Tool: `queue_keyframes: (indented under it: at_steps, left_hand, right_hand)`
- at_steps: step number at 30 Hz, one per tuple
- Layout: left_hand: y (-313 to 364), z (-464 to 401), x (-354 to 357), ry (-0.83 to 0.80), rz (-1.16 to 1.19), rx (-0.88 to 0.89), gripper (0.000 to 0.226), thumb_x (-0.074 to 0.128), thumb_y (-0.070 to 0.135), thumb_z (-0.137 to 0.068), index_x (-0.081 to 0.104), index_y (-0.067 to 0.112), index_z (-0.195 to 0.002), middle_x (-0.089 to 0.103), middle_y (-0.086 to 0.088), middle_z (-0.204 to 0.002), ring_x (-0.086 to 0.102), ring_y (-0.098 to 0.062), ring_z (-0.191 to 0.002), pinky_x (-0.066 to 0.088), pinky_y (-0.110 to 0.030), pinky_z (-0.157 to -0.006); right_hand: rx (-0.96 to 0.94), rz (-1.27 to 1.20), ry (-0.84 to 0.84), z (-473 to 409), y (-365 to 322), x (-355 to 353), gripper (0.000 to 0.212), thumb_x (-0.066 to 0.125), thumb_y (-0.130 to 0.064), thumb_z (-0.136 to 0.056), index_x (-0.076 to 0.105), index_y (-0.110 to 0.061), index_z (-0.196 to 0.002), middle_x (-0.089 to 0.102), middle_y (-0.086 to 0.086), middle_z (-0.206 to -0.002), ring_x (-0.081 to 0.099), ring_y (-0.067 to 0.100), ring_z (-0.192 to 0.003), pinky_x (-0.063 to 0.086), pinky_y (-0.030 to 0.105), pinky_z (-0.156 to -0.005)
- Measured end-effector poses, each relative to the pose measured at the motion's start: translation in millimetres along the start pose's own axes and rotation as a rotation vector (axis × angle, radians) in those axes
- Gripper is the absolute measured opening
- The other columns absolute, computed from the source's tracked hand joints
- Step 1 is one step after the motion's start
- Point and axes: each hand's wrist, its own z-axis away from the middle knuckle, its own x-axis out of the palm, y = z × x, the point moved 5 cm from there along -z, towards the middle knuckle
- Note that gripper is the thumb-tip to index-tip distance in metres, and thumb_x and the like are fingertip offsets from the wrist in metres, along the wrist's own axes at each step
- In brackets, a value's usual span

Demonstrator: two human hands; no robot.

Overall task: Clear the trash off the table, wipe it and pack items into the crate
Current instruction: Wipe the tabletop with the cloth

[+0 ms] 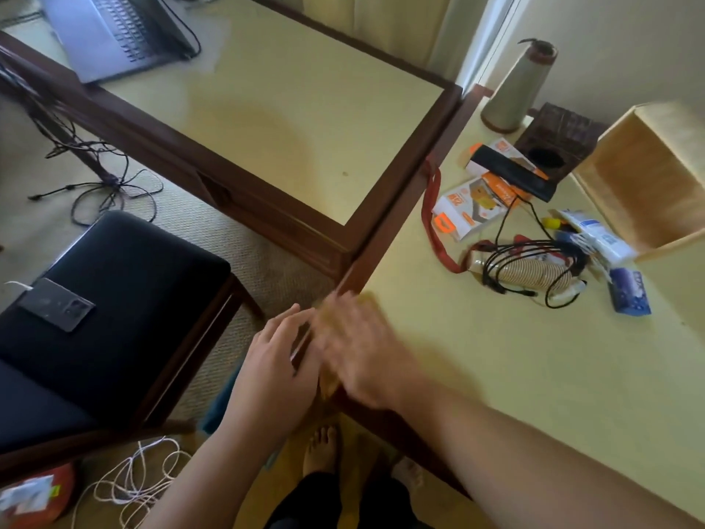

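My right hand is blurred with motion at the near left edge of the yellow-topped table, pressed on a yellowish cloth that shows around its fingers. Just off that edge my left hand is held flat, fingers apart, holding nothing. A light wooden crate stands at the far right of the table. Beside it lies a cluster: orange-and-white boxes, a black bar, a red lanyard, a tangled black cable, a white-blue packet and a blue packet.
A grey cone and a dark wooden box stand at the table's back. A second table with a laptop adjoins on the left. A dark chair carries a phone. Cords and white string lie on the floor.
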Motion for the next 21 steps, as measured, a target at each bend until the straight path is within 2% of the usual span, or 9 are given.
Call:
queue_keyframes:
  at_steps: [2,3,7,10,12,14,16,18,21]
  left_hand:
    - [6,1,4,-0.001,0.031,-0.008,0.046,0.047,0.056,-0.1,0.049,0.048,-0.146,0.042,0.018,-0.16,0.04,-0.011,-0.147,0.045,-0.047,-0.116]
    - [9,0,8,-0.007,0.025,-0.012,0.047,0.045,0.059,-0.1,0.049,0.048,-0.145,0.042,0.018,-0.16,0.041,-0.011,-0.146,0.045,-0.048,-0.115]
    - [22,-6,28,-0.055,-0.064,-0.043,0.053,0.046,0.061,-0.102,0.044,0.044,-0.151,0.037,0.016,-0.163,0.039,-0.016,-0.148,0.047,-0.052,-0.114]
    - [34,-8,53,-0.111,-0.098,-0.069,0.055,0.05,0.06,-0.102,0.038,0.046,-0.154,0.032,0.013,-0.166,0.036,-0.019,-0.149,0.043,-0.052,-0.117]
    - [43,-9,74,-0.156,-0.15,-0.042,0.057,0.047,0.06,-0.103,0.035,0.046,-0.156,0.029,0.011,-0.169,0.032,-0.02,-0.152,0.038,-0.05,-0.12]
    - [52,-12,95,-0.19,-0.201,-0.027,0.059,0.046,0.06,-0.103,0.032,0.046,-0.158,0.025,0.01,-0.171,0.028,-0.022,-0.155,0.035,-0.05,-0.122]
    - [62,-16,118,-0.193,-0.248,-0.038,0.06,0.046,0.06,-0.104,0.03,0.045,-0.16,0.019,0.008,-0.173,0.018,-0.027,-0.159,0.031,-0.054,-0.125]
    - [75,-18,141,-0.182,-0.265,-0.054,0.061,0.046,0.059,-0.104,0.031,0.043,-0.161,0.013,0.006,-0.175,0.009,-0.03,-0.161,0.025,-0.056,-0.126]
    - [97,-20,175,-0.188,-0.281,-0.026,0.06,0.046,0.054,-0.106,0.03,0.039,-0.162,0.008,0.003,-0.176,0.003,-0.029,-0.162,0.017,-0.055,-0.129]
  right_hand:
    - [-0.257,0.041,-0.1,3,2,-1,0.057,0.011,-0.05,-0.111,-0.001,-0.035,-0.165,-0.018,0.002,-0.173,-0.02,0.027,-0.159,-0.007,0.051,-0.129]
    - [-0.194,0.052,-0.091,-4,23,-6,0.056,0.006,-0.053,-0.109,-0.005,-0.041,-0.163,-0.021,-0.001,-0.172,-0.023,0.025,-0.158,-0.009,0.05,-0.128]
    - [0.557,-0.098,0.049,7,95,-23,0.06,0.009,-0.051,-0.11,0.004,-0.031,-0.167,-0.008,0.01,-0.175,-0.013,0.037,-0.16,-0.001,0.057,-0.129]
    - [-0.072,-0.011,-0.033,58,19,-4,0.051,0.034,-0.042,-0.111,0.038,-0.024,-0.159,0.021,0.008,-0.172,0.007,0.034,-0.16,0.008,0.057,-0.128]
    - [-0.313,-0.014,-0.131,111,33,-3,0.049,0.038,-0.043,-0.11,0.039,-0.033,-0.158,0.015,0.0,-0.174,-0.001,0.024,-0.162,0.005,0.051,-0.13]
    - [-0.083,0.02,-0.055,149,103,-2,0.056,0.031,-0.044,-0.111,0.019,-0.039,-0.165,0.002,-0.003,-0.175,-0.01,0.022,-0.161,-0.002,0.049,-0.131]
    - [0.363,-0.024,0.013,181,170,-1,0.059,0.017,-0.046,-0.11,0.0,-0.036,-0.166,-0.009,-0.003,-0.174,-0.012,0.024,-0.161,-0.004,0.048,-0.13]
    - [0.621,-0.126,0.05,185,175,2,0.06,0.01,-0.044,-0.109,0.004,-0.029,-0.167,-0.007,0.004,-0.175,-0.01,0.028,-0.161,-0.003,0.05,-0.13]
    - [0.267,-0.104,0.007,199,98,23,0.055,0.026,-0.04,-0.109,0.035,-0.023,-0.161,0.016,0.011,-0.174,0.005,0.033,-0.161,0.004,0.055,-0.129]
